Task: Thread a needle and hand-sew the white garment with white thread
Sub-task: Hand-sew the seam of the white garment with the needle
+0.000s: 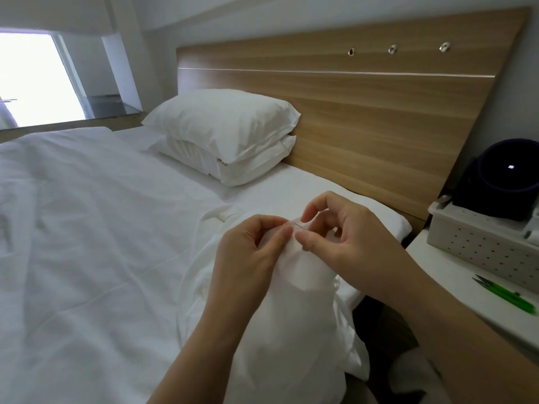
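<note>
The white garment (303, 310) is bunched up in front of me over the right edge of the bed. My left hand (250, 252) pinches a raised fold of it between thumb and fingers. My right hand (335, 231) pinches the thin needle (302, 225), which lies nearly level with its tip at the fold beside my left fingertips. The white thread is too fine to make out.
A white bed (87, 228) with two stacked pillows (227, 138) and a wooden headboard (364, 112) lies ahead. On the white bedside table (455, 290) at right stand a perforated grey box (484, 246), a dark round object (507, 176) and green thread snips (504, 295).
</note>
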Demonstrator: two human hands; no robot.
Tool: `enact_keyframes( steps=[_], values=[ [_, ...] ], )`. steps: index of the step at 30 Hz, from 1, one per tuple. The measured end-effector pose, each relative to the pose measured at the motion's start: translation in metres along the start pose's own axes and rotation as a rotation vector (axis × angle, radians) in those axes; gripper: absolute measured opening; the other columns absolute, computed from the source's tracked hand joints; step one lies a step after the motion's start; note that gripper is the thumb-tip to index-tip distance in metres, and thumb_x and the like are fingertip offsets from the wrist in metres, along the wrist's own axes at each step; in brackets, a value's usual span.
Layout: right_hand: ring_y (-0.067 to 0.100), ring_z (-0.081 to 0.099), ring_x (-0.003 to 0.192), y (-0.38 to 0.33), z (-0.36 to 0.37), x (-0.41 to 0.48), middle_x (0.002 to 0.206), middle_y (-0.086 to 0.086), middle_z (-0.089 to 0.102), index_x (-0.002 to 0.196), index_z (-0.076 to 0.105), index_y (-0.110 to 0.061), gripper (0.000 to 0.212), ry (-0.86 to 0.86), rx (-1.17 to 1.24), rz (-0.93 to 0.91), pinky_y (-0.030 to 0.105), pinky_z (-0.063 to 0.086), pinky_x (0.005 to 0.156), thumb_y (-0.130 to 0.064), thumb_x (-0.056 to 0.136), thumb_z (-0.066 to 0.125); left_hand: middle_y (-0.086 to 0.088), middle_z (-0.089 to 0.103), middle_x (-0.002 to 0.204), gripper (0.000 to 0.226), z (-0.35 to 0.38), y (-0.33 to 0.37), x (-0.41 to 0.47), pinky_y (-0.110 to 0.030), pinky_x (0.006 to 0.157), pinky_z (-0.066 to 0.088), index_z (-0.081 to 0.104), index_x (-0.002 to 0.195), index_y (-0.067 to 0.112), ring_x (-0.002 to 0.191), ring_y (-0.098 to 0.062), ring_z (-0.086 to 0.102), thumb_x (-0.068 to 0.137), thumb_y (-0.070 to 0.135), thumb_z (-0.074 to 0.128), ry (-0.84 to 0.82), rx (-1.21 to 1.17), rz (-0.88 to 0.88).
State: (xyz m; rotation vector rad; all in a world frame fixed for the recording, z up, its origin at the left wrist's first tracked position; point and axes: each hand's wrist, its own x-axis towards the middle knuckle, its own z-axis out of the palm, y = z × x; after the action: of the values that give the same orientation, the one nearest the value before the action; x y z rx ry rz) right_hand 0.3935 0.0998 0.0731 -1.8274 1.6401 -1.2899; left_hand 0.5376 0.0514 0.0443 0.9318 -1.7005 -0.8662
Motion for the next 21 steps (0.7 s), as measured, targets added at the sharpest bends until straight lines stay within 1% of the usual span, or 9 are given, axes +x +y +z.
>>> enact_keyframes(
  steps=[4,6,9,12,14,16,18,20,21],
  values=[
    [0.000,0.062,0.077,-0.001,-0.007,-0.004,0.078,-0.019,0.066,0.086,0.066,-0.025,0.006,-0.056,0.026,-0.058,0.011,0.045,0.068,-0.025,0.083,0.072,0.026,0.069,0.080,0.017,0.000,0.001,0.000,-0.009,0.070,0.049,0.068,0.079,0.040,0.080,0.005,0.064,0.087,0.026,0.067,-0.033,-0.001,-0.010],
    [0.000,0.062,0.082,0.000,-0.009,-0.005,0.081,-0.019,0.068,0.089,0.069,-0.026,0.008,-0.083,0.057,-0.076,0.011,0.045,0.071,-0.032,0.083,0.071,0.023,0.070,0.080,0.015,0.001,0.001,-0.001,-0.013,0.071,0.051,0.070,0.079,0.038,0.081,0.003,0.065,0.088,0.027,0.066,-0.045,-0.011,-0.023],
    [0.001,0.064,0.084,0.004,-0.011,-0.005,0.085,-0.016,0.070,0.093,0.071,-0.026,0.019,-0.094,0.044,-0.118,0.012,0.046,0.072,-0.038,0.081,0.063,0.020,0.071,0.080,0.012,0.002,0.000,0.000,-0.020,0.073,0.052,0.072,0.082,0.034,0.081,0.001,0.065,0.089,0.028,0.065,-0.047,-0.015,-0.022],
    [0.003,0.066,0.089,0.005,-0.012,-0.006,0.089,-0.017,0.071,0.095,0.072,-0.029,0.021,-0.131,0.085,-0.136,0.016,0.052,0.076,-0.043,0.080,0.066,0.017,0.071,0.080,0.010,0.004,-0.001,0.002,-0.027,0.075,0.053,0.073,0.086,0.031,0.081,-0.003,0.066,0.090,0.028,0.064,-0.037,-0.019,-0.025],
    [0.003,0.066,0.091,0.006,-0.013,-0.005,0.090,-0.017,0.072,0.096,0.072,-0.031,0.022,-0.136,0.086,-0.145,0.019,0.054,0.078,-0.045,0.079,0.066,0.017,0.071,0.081,0.010,0.004,-0.002,0.002,-0.027,0.076,0.053,0.073,0.086,0.031,0.082,-0.003,0.065,0.090,0.029,0.063,-0.027,-0.029,-0.020],
    [0.004,0.066,0.085,0.010,-0.012,-0.001,0.086,-0.015,0.072,0.093,0.072,-0.029,0.018,-0.097,0.060,-0.151,0.016,0.052,0.076,-0.039,0.079,0.068,0.018,0.070,0.080,0.011,0.006,0.000,0.002,-0.024,0.073,0.053,0.071,0.084,0.033,0.080,-0.002,0.064,0.090,0.028,0.063,-0.036,-0.034,-0.005],
    [0.008,0.063,0.072,0.012,-0.009,0.004,0.077,-0.012,0.070,0.086,0.072,-0.030,0.012,-0.025,-0.001,-0.153,0.012,0.046,0.068,-0.037,0.076,0.072,0.019,0.069,0.080,0.015,0.008,0.002,0.001,-0.017,0.070,0.051,0.070,0.082,0.035,0.079,-0.001,0.064,0.090,0.025,0.063,-0.068,-0.036,0.011],
    [0.010,0.056,0.067,0.012,-0.012,0.007,0.074,-0.008,0.065,0.081,0.068,-0.032,0.018,0.023,-0.044,-0.112,0.012,0.042,0.063,-0.042,0.072,0.079,0.020,0.069,0.081,0.014,0.009,0.003,0.001,-0.013,0.069,0.049,0.070,0.083,0.034,0.079,0.000,0.064,0.091,0.024,0.063,-0.088,-0.033,0.019],
    [0.007,0.053,0.066,0.010,-0.016,0.008,0.074,-0.009,0.063,0.081,0.067,-0.033,0.023,0.037,-0.035,-0.076,0.011,0.040,0.062,-0.049,0.068,0.077,0.021,0.069,0.082,0.014,0.009,0.003,0.001,-0.012,0.069,0.048,0.070,0.084,0.034,0.080,0.001,0.063,0.091,0.025,0.062,-0.089,-0.028,0.016]
  ],
)
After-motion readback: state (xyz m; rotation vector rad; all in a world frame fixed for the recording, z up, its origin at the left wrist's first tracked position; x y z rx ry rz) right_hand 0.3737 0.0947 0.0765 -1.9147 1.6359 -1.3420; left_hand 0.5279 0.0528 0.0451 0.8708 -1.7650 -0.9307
